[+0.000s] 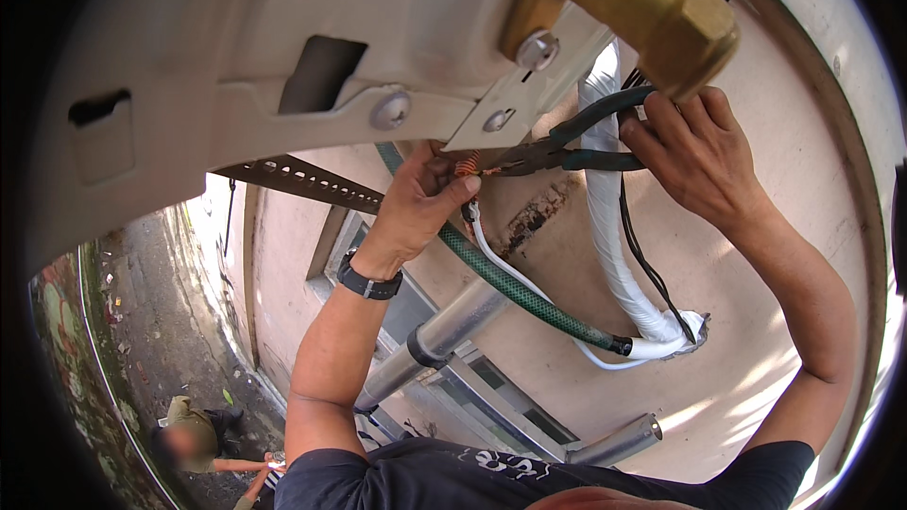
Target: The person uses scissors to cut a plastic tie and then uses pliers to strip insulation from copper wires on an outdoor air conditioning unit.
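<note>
Just under the metal casing (222, 123), my left hand (416, 203) pinches a small bundle of orange wires (469, 164) between thumb and fingers. A black watch is on that wrist. My right hand (697, 156) is closed around the dark green handles of a pair of pliers (531, 158), whose jaws point left at the wires, close to my left thumb. The handles are spread apart; I cannot tell whether the jaws grip a wire end. A white cable (493, 255) hangs down from beside my left fingers.
A brass valve (652, 14) juts out above my right hand. A white-wrapped pipe (609, 217) and a green hose (505, 283) lead to a wall hole. A perforated bracket (302, 181) and metal tubes (435, 338) lie lower. Far below, another person (194, 434) is on the ground.
</note>
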{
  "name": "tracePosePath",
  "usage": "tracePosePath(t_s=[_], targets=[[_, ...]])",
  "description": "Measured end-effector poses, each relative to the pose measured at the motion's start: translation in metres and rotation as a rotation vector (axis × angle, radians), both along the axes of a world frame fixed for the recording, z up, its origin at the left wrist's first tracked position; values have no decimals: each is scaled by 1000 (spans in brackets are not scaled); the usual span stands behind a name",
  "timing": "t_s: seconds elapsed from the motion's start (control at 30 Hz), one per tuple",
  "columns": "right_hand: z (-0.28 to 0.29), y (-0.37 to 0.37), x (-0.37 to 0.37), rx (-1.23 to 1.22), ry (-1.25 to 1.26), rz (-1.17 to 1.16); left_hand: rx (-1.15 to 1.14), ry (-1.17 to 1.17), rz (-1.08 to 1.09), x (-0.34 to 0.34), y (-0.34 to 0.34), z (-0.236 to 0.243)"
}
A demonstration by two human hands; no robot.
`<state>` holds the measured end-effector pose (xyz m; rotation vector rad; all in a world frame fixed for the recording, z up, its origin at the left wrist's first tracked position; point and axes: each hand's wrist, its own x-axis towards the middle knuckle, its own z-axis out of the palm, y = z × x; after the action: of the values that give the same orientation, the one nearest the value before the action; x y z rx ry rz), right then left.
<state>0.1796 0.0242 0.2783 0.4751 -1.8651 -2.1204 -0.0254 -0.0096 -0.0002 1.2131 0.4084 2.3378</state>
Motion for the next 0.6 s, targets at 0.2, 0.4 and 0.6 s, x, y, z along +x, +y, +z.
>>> tracePosePath(t_s=[0.2, 0.4, 0.6], targets=[[5, -1, -1, -146, -114, -15, -36, 38, 55, -1, 4, -3], [8, -26, -4, -282, -146, -208, -69, 70, 147, 1, 8, -9], [17, -57, -15, -515, -95, -637, -72, 90, 169, 2, 8, -8]])
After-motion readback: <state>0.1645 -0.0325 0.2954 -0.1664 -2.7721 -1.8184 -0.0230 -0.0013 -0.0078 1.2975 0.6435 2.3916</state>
